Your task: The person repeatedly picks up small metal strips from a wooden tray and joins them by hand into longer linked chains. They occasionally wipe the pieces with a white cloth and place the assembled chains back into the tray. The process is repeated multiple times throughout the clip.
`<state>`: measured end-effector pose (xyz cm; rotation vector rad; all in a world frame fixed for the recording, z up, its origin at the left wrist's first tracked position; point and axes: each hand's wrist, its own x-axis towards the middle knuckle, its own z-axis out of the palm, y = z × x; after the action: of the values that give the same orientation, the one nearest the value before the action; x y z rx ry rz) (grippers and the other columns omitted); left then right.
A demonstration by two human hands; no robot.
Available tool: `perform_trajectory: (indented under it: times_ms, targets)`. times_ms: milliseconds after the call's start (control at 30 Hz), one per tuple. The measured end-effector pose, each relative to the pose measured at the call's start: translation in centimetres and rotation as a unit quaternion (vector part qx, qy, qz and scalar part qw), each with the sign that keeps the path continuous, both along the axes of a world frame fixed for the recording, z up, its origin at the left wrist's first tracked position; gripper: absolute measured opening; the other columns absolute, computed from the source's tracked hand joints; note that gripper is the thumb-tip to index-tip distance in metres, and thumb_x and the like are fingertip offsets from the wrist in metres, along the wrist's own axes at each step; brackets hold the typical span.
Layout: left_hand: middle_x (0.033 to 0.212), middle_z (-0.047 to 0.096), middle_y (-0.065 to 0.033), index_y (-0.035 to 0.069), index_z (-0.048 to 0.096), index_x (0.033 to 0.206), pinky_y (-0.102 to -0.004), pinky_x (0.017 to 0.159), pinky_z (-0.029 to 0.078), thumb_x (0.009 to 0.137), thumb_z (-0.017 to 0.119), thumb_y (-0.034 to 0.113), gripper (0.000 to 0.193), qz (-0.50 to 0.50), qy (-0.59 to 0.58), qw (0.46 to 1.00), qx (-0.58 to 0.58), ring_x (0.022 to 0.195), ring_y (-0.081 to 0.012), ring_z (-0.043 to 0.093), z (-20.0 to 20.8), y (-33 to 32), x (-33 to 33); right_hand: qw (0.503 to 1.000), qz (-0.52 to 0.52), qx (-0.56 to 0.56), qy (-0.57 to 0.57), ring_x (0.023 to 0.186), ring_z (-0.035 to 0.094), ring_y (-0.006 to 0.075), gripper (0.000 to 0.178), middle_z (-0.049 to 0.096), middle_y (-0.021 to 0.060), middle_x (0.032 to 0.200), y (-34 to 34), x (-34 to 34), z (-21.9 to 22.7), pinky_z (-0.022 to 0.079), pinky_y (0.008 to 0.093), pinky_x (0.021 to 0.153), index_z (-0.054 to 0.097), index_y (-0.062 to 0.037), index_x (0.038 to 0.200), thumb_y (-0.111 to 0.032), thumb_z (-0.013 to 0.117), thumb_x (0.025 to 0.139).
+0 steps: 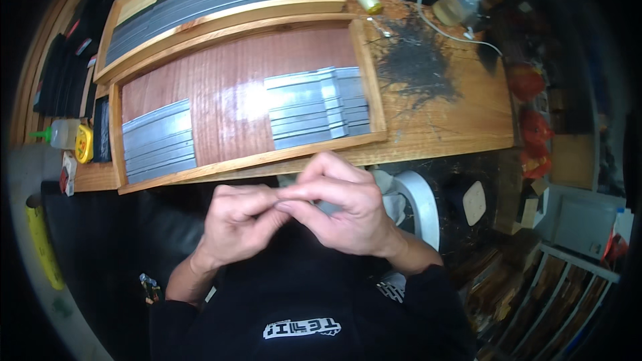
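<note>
Close together in front of my chest, below the near tray's front edge, my left hand [239, 224] and my right hand [344, 207] meet fingertip to fingertip. Both are closed in a pinch. Whatever lies between the fingers is too small or too hidden to make out. Just beyond them, a shallow wooden tray [254, 162] rests tilted on the bench. Flat grey metal strips [158, 140] lie side by side at its left end. More shiny strips [301, 110] fill its right part, with one short piece [331, 103] lying crosswise over them. Bare reddish board shows between the two groups.
Behind it a second wooden tray [190, 27] holds rows of dark grey strips [221, 7]. Dark residue [414, 60] covers part of the workbench [461, 124]. A nozzle bottle [455, 10] and white cable [428, 17] are far right; a yellow container [83, 144] stands left.
</note>
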<state>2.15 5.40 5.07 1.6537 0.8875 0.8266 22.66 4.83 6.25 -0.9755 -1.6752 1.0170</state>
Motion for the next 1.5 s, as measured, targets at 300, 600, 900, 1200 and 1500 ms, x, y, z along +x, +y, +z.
perform_trajectory:
  times_ms: [300,600,900,1200,1500]
  targets:
    - [0.099,0.079,-0.0147,-0.002,0.076,0.112,-0.0288,0.071,0.065,0.101,0.068,0.005,0.015,-0.027,-0.138,0.866,-0.481,0.087,-0.0227,0.079,-6.3,-0.2,-0.8,0.855,0.020,-0.430,0.288,0.067,0.061,0.0047,0.014,0.070,0.0027,0.084,-2.5,-0.9,-8.7,0.046,0.0189,0.059,0.075,0.0036,0.110,-0.006,0.069,0.102]
    - [0.101,0.079,-0.0102,-0.004,0.075,0.114,-0.0239,0.076,0.059,0.100,0.072,0.006,0.018,-0.016,-0.119,0.927,-0.355,0.089,-0.0127,0.074,-7.7,-2.0,-1.0,0.904,-0.020,-0.368,0.218,0.075,0.064,0.0077,0.015,0.072,0.0064,0.090,-3.2,-1.8,-9.2,0.052,0.0219,0.064,0.076,0.0046,0.110,-0.002,0.073,0.097]
    - [0.088,0.078,-0.0174,-0.006,0.076,0.107,-0.0277,0.066,0.057,0.093,0.075,-0.001,0.014,0.059,0.070,0.994,-0.065,0.076,-0.0231,0.078,-6.9,-5.4,-0.8,0.990,0.012,-0.125,0.061,0.075,0.065,0.0147,0.010,0.068,0.0066,0.089,-3.2,-1.6,-8.5,0.051,0.0261,0.064,0.079,-0.0008,0.099,-0.003,0.081,0.089]
    - [0.092,0.078,-0.0183,-0.008,0.074,0.109,-0.0282,0.067,0.058,0.091,0.073,-0.006,0.018,0.082,0.029,0.995,-0.041,0.077,-0.0232,0.077,-7.7,-6.3,-0.2,0.980,0.081,-0.170,0.064,0.083,0.066,0.0146,0.016,0.068,0.0057,0.095,-2.8,-0.3,-8.1,0.054,0.0260,0.070,0.081,-0.0018,0.103,-0.002,0.082,0.087]
    - [0.088,0.077,-0.0187,-0.009,0.073,0.105,-0.0289,0.066,0.057,0.091,0.073,-0.006,0.015,0.082,0.005,0.996,-0.022,0.074,-0.0242,0.076,-7.6,-6.5,0.1,0.972,0.099,-0.200,0.067,0.081,0.066,0.0137,0.015,0.068,0.0047,0.090,-2.5,0.0,-7.7,0.053,0.0262,0.069,0.082,-0.0023,0.099,-0.002,0.084,0.085]
